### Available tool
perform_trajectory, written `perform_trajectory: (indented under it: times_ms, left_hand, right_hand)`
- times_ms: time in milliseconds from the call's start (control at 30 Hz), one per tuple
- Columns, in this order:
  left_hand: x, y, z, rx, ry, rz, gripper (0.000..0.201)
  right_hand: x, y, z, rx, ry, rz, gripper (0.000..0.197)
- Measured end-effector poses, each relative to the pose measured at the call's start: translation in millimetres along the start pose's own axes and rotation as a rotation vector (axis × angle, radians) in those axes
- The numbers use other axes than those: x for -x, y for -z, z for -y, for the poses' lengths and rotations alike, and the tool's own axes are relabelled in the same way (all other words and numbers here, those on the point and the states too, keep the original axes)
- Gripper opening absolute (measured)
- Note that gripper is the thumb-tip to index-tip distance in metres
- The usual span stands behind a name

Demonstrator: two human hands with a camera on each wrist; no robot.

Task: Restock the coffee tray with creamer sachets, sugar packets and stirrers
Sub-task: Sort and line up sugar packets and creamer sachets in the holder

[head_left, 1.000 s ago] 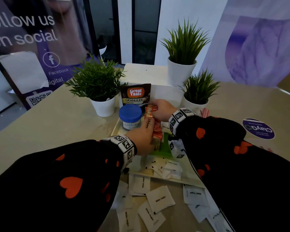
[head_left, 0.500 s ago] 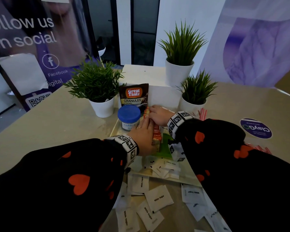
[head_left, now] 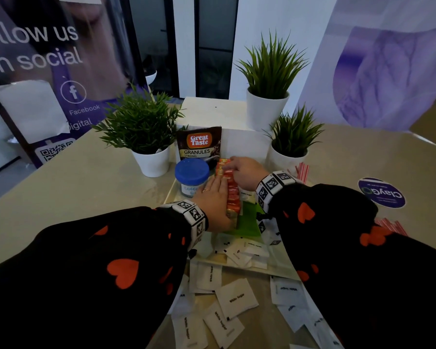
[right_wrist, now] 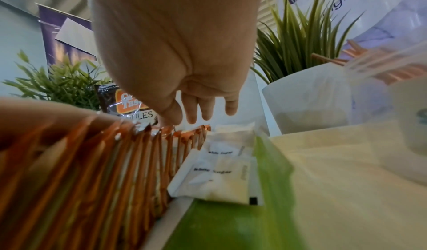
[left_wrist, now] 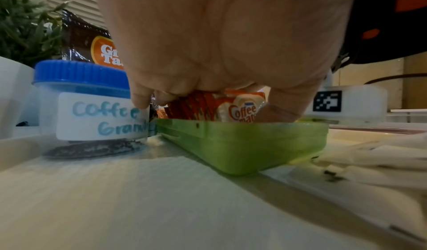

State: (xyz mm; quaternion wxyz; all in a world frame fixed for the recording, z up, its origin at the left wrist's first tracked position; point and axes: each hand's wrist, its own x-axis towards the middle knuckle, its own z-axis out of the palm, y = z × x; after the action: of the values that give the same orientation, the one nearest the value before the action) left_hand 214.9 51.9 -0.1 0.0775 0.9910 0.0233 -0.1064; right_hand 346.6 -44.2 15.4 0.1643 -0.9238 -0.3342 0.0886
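Orange creamer sachets (head_left: 231,193) stand in a row in the left lane of the green tray (head_left: 251,224). My left hand (head_left: 215,195) lies flat against the row's left side; in the left wrist view its thumb (left_wrist: 284,107) rests at the near end sachet (left_wrist: 241,110). My right hand (head_left: 233,166) reaches over the far end, its straight fingertips (right_wrist: 191,118) touching the sachet tops (right_wrist: 120,162). Two white sugar packets (right_wrist: 221,171) lie in the tray's right lane. More sugar packets (head_left: 237,297) are scattered on the table. Red-and-white stirrers (head_left: 302,171) lie to the right.
A blue-lidded coffee jar (head_left: 191,173) stands against my left hand, with a Great Taste pouch (head_left: 199,144) behind it. The white outer tray (head_left: 173,190) holds loose sugar packets (head_left: 247,253). Potted plants (head_left: 146,129) (head_left: 291,142) and a white box (head_left: 217,114) flank the back.
My right hand has settled a little lower onto the far end of the sachet row. The left hand stays against the row's side.
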Motion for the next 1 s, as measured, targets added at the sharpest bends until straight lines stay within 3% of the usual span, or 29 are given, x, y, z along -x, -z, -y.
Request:
perform_trajectory:
  times_ms: [100,267,433,667,800,1000]
  left_hand:
    - [1.2,0.2,-0.5,-0.009,0.002,-0.017,0.109]
    - [2.9,2.3,-3.1,-0.006,-0.003,-0.015,0.111]
    - [1.8,0.5,-3.6,-0.036,-0.029,0.001,0.099]
    - [0.2,-0.5,-0.1,0.007,-0.085,-0.023,0.105]
    - [-1.5,-9.1,2.9,-0.081,-0.057,0.07,0.105]
    - [-13.1,-12.0,6.0,-0.047,-0.019,0.143,0.129]
  right_hand:
    - [4.4,1.6,-0.8,-0.071,-0.033,-0.005,0.031]
    - [6.8,1.6,-1.2,-0.172,-0.115,-0.14,0.014]
    - [11.7,5.8,3.0,-0.215,-0.107,-0.055,0.024]
    - [23.2,-0.7,1.5,-0.419,-0.195,-0.239,0.026]
    - [39.6,-4.4,4.3,-0.389,-0.204,-0.146,0.033]
    - [44.1,-15.9,4.3,-0.376,-0.284,-0.075,0.045]
